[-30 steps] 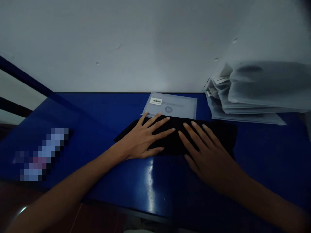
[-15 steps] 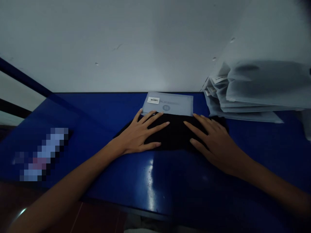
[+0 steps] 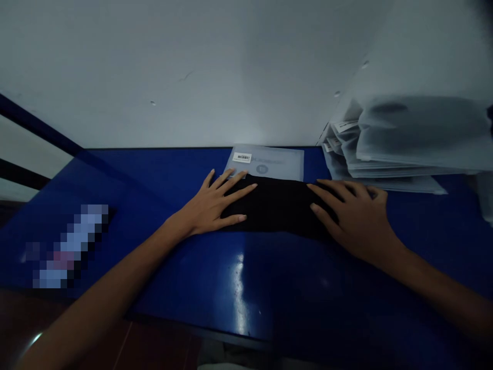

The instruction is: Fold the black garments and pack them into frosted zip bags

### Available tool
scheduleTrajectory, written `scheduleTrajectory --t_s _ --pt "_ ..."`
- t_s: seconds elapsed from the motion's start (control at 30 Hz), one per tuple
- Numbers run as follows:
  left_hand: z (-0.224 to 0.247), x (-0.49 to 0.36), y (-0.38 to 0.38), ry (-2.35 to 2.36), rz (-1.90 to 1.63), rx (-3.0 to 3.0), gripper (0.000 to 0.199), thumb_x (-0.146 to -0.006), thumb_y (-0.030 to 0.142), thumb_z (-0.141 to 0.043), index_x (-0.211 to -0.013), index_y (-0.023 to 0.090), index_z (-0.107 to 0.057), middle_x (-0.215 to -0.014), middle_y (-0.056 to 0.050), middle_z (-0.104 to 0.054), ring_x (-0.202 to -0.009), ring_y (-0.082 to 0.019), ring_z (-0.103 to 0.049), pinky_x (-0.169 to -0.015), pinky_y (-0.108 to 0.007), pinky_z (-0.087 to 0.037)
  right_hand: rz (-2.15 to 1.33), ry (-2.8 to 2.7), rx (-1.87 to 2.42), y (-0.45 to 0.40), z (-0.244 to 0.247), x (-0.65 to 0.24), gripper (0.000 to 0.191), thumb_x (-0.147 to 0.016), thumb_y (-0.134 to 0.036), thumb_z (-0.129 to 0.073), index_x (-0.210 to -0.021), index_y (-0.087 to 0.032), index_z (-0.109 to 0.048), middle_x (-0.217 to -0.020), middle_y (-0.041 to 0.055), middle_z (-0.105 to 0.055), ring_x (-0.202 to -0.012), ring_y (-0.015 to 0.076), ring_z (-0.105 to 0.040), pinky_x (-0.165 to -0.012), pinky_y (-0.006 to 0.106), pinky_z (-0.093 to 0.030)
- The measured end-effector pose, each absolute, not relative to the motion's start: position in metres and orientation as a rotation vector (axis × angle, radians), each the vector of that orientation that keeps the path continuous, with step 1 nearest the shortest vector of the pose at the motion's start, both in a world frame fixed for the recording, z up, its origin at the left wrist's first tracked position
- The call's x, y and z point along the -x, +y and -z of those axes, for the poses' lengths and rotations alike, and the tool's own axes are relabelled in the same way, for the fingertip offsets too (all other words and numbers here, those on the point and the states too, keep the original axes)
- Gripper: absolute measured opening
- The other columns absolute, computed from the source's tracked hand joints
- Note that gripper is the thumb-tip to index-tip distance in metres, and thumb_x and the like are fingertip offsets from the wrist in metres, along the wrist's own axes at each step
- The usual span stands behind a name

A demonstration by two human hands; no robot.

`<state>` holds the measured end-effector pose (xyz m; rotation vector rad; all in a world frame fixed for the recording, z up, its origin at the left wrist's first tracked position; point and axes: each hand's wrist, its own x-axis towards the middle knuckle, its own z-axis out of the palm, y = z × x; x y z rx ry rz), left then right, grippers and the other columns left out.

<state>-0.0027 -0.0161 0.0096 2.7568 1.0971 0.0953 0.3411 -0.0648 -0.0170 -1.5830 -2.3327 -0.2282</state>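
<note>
A piece of black cloth (image 3: 275,205) lies flat on the blue table (image 3: 185,288), seemingly folded into a wide strip. My left hand (image 3: 215,203) rests on its left end, fingers spread and palm down. On the right end lies my right hand (image 3: 352,218), fingers apart, with its outer fingers bent a little over the cloth's far edge. Just behind the cloth is a frosted plastic bag (image 3: 281,162) with a white barcode label (image 3: 242,158) and faint print. The cloth covers or meets the bag's near edge.
Several frosted plastic bags (image 3: 416,139) are stacked at the back right, some showing labels. A pixelated long object (image 3: 73,246) lies at the left of the table. A pale wall (image 3: 192,77) closes off the back, and a blue bar (image 3: 42,123) runs along the left.
My hands have moved apart along the cloth, the left one leftward and the right one rightward. More of the cloth's middle shows between them.
</note>
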Motion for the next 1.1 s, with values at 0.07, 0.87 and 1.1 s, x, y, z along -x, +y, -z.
scheduleTrajectory --t_s 0.07,0.87,1.1 --pt "-0.009 0.003 -0.016 1.100 -0.095 -2.763 0.075 -0.101 0.067 -0.046 -0.165 0.038 -0.018 -0.174 -0.004 -0.007 -0.160 -0.042 -0.007 -0.124 -0.072 -0.002 0.219 -2.247 1.631 -0.061 0.015 -0.343 0.050 -0.104 -0.053 -0.038 -0.136 -0.023 -0.063 -0.136 0.0114 -0.067 -0.121 0.0417 -0.057 -0.093 0.067 -0.040" --pt "-0.009 -0.019 -0.037 0.836 -0.164 -2.819 0.081 -0.100 0.065 -0.049 -0.166 0.031 -0.015 -0.174 -0.006 -0.011 -0.160 -0.040 -0.005 -0.126 -0.069 0.000 -1.547 -1.146 1.284 -0.064 -0.024 -0.344 0.030 -0.081 -0.047 -0.076 -0.077 -0.024 -0.057 -0.063 -0.0034 -0.048 -0.052 0.0112 -0.043 -0.051 0.027 -0.035" --pt "-0.021 -0.006 -0.030 0.731 -0.152 -2.794 0.060 -0.105 0.049 -0.049 -0.161 0.033 -0.035 -0.172 -0.005 -0.021 -0.158 -0.035 -0.023 -0.126 -0.059 -0.027 -1.610 -0.934 1.248 -0.067 -0.031 -0.346 0.023 -0.075 -0.045 -0.076 -0.079 -0.026 -0.064 -0.066 -0.0006 -0.050 -0.057 0.0143 -0.051 -0.057 0.030 -0.048"
